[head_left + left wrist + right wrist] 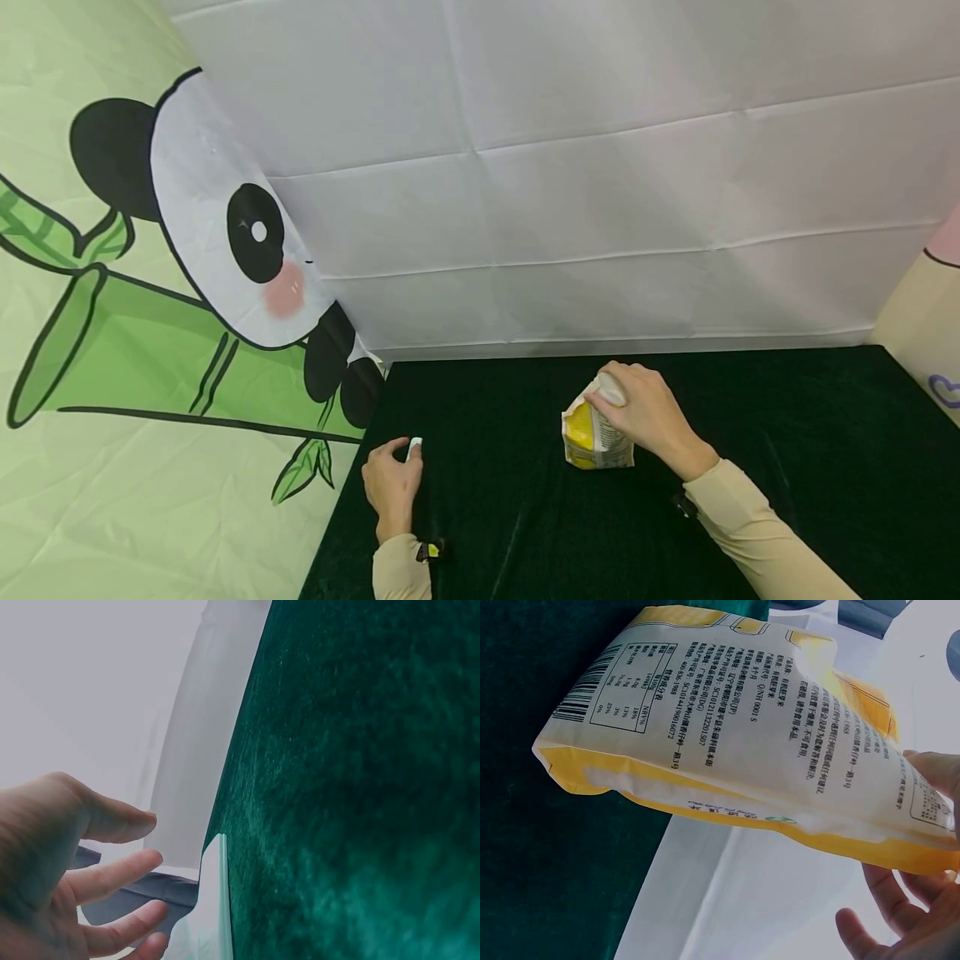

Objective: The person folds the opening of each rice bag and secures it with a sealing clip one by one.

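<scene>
The right hand (647, 412) holds the top of a yellow-and-white bag (592, 433), its fingers curled over the upper edge, and the bag stands upright on the dark green cloth (787, 467) near the middle of the table, a little toward the back wall. In the right wrist view the bag (735, 750) fills most of the picture: its white back panel carries printed text and a barcode, yellow bands run along its seams, and the fingers (937, 780) grip it at the right end. The left hand (393, 485) rests at the left edge of the cloth, well apart from the bag, and pinches a small white piece (415, 445) between thumb and fingertips. In the left wrist view the fingers (112, 877) look loosely spread and a pale strip (214, 892) lies along the cloth's edge; whether that strip is the same piece I cannot tell. A creased white sheet (600, 183) forms the back wall, and a panda print (225, 225) with green bamboo covers the left side. Both arms wear beige sleeves (757, 533).
</scene>
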Demonstrator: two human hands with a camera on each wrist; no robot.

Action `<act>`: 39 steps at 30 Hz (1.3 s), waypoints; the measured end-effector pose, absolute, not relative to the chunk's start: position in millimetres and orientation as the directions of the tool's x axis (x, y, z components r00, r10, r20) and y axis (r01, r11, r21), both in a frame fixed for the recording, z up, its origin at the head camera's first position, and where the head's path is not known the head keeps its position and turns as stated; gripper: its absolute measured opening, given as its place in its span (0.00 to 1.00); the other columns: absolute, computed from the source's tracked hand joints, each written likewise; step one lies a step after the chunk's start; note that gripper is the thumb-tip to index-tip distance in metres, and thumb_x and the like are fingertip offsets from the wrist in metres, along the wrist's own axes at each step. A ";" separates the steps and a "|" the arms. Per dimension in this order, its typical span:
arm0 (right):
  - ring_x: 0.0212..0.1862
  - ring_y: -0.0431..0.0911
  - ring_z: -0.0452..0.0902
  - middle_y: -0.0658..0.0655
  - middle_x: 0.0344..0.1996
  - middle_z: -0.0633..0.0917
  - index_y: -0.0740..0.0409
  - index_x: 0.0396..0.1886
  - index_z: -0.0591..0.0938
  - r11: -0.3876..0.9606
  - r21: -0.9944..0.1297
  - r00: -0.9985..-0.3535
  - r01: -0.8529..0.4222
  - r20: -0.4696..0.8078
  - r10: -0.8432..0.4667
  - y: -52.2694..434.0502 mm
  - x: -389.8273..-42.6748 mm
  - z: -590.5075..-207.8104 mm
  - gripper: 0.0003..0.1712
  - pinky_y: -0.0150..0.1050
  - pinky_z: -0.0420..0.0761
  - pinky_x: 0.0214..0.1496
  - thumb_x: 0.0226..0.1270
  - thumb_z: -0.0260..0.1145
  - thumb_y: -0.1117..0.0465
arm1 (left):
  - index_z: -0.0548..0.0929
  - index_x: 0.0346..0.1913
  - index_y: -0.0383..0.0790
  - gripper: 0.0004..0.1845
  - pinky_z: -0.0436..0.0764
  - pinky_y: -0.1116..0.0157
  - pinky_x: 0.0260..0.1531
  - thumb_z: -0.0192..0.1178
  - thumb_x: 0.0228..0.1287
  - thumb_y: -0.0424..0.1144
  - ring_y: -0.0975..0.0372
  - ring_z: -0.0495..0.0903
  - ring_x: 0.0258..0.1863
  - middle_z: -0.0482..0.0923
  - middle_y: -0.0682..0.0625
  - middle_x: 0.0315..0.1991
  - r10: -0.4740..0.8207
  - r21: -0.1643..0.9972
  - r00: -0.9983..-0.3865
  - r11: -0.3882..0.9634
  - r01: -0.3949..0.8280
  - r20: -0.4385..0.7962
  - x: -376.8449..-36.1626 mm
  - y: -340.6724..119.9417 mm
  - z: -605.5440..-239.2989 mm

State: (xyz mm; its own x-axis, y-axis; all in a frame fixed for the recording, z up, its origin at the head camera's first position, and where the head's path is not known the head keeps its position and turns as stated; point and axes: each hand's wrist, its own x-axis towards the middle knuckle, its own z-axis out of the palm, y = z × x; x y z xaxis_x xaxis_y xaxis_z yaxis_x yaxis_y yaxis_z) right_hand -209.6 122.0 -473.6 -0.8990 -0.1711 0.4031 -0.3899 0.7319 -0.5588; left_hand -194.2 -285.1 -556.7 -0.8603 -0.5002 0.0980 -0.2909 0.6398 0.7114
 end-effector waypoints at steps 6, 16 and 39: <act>0.40 0.50 0.81 0.59 0.42 0.88 0.54 0.52 0.85 0.730 -0.555 -0.893 -0.399 0.416 -0.171 122.2 -208.9 -472.5 0.17 0.44 0.86 0.36 0.70 0.76 0.53 | 0.86 0.61 0.35 0.22 0.72 0.33 0.63 0.65 0.73 0.46 0.34 0.72 0.64 0.76 0.29 0.67 -0.489 0.691 -0.869 0.653 -0.309 0.074 -193.9 -290.1 -559.4; 0.40 0.50 0.82 0.59 0.43 0.88 0.54 0.51 0.85 0.727 -0.554 -0.891 -0.405 0.418 -0.177 121.4 -209.3 -473.3 0.16 0.45 0.87 0.37 0.70 0.76 0.54 | 0.82 0.65 0.33 0.26 0.76 0.37 0.52 0.62 0.74 0.48 0.36 0.75 0.55 0.78 0.27 0.63 -0.471 0.643 -0.882 0.677 -0.359 0.004 -192.2 -298.2 -561.7; 0.41 0.51 0.82 0.59 0.43 0.88 0.54 0.51 0.85 0.733 -0.544 -0.887 -0.408 0.427 -0.177 121.1 -208.1 -473.2 0.16 0.46 0.86 0.38 0.70 0.76 0.54 | 0.80 0.61 0.25 0.29 0.76 0.37 0.47 0.63 0.71 0.48 0.35 0.78 0.50 0.78 0.24 0.54 -0.516 0.589 -0.856 0.680 -0.436 -0.038 -180.9 -304.0 -555.1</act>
State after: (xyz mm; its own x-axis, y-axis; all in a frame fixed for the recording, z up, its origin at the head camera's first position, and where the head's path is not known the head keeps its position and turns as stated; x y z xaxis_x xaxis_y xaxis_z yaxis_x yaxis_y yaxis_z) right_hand -208.1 121.1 -473.2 -0.8869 -0.1768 0.4269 -0.4079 0.7334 -0.5438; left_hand -180.9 -304.0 -555.1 -0.8558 -0.5160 -0.0380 -0.4363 0.6802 0.5891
